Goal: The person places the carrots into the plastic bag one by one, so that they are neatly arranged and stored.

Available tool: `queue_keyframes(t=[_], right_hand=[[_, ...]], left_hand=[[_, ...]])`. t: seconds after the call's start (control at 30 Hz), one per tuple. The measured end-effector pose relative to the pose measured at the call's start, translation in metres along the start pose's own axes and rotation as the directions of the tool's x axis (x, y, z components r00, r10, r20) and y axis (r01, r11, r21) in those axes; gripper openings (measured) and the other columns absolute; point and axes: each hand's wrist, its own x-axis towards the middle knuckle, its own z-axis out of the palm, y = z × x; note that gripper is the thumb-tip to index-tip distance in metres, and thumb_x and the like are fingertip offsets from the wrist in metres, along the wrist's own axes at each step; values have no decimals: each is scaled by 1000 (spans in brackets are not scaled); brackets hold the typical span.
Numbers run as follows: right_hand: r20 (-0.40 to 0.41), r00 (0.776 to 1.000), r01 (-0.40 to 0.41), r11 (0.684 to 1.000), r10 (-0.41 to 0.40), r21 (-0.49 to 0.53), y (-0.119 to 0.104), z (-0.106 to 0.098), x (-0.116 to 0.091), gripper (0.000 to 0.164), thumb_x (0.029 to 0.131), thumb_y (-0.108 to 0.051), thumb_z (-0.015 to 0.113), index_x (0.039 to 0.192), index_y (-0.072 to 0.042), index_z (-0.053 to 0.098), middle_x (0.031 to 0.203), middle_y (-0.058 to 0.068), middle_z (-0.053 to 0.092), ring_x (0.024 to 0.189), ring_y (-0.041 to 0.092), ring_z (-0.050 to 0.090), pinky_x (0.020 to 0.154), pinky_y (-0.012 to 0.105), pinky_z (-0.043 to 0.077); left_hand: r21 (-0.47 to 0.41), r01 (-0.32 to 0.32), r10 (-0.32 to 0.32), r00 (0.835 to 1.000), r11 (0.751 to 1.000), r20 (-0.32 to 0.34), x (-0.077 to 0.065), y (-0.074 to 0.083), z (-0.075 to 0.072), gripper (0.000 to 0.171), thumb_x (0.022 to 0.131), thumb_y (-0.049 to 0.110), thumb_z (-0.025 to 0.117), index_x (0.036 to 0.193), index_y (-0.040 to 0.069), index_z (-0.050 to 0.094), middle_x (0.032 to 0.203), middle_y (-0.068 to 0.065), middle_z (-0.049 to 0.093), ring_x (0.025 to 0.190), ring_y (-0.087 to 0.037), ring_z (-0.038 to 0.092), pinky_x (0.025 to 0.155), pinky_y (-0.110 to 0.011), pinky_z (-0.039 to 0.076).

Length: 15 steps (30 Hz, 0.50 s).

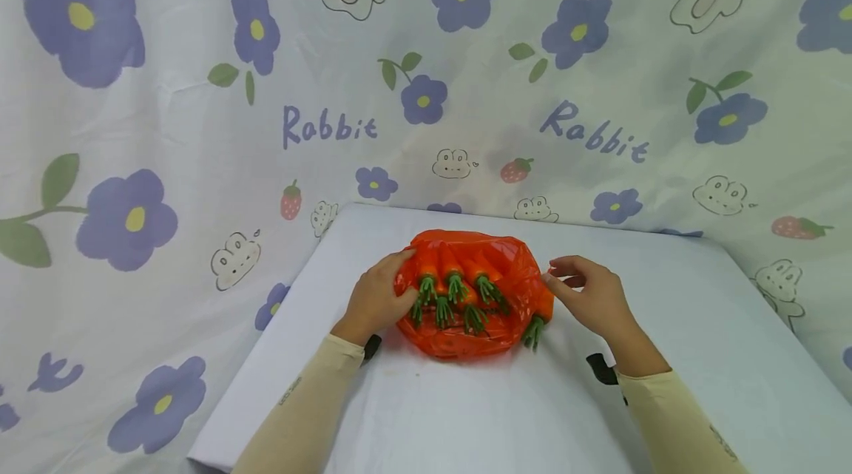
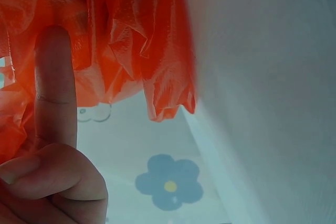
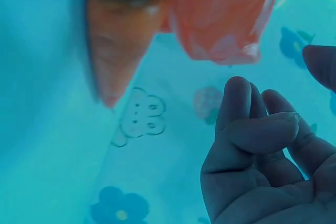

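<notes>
A red plastic bag [image 1: 433,344] sits on the white table, with several orange carrots [image 1: 452,271] showing in it, their short green stems facing me. At the bag's left side, my left hand [image 1: 381,295] grips the plastic, thumb in front. In the left wrist view, one straight finger [image 2: 55,82] lies along the crinkled red plastic. Just off the bag's right side is my right hand [image 1: 592,296], with loosely bent fingers. One more carrot [image 1: 544,304] lies at the bag's right edge, beside that hand. In the right wrist view, this carrot points tip down, apart from the fingers.
The white table [image 1: 459,422] reaches back to a hanging cloth [image 1: 479,89] printed with purple flowers, rabbits and strawberries. Dark straps show at both wrists, below long beige sleeves [image 1: 299,407].
</notes>
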Motion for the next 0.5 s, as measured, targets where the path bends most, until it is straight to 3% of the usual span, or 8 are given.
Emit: queue_keyframes(t=[0.27, 0.5], right_hand=[[-27, 995, -92, 996, 92, 6, 31, 4, -7, 51, 100, -44, 70, 138, -10, 66, 126, 13, 72, 109, 35, 70, 81, 48, 63], [17, 988, -156, 987, 156, 44, 42, 9, -8, 56, 98, -43, 74, 141, -9, 64, 132, 16, 69, 111, 37, 68, 80, 46, 63]], left_hand=[[0, -12, 12, 1000, 1000, -18, 1, -2, 1, 65, 85, 25, 69, 148, 13, 59, 139, -7, 66, 119, -29, 67, 100, -53, 56], [11, -27, 27, 999, 1000, -23, 3, -5, 5, 66, 84, 25, 70, 148, 12, 59, 139, -7, 66, 121, -29, 66, 101, -53, 55]])
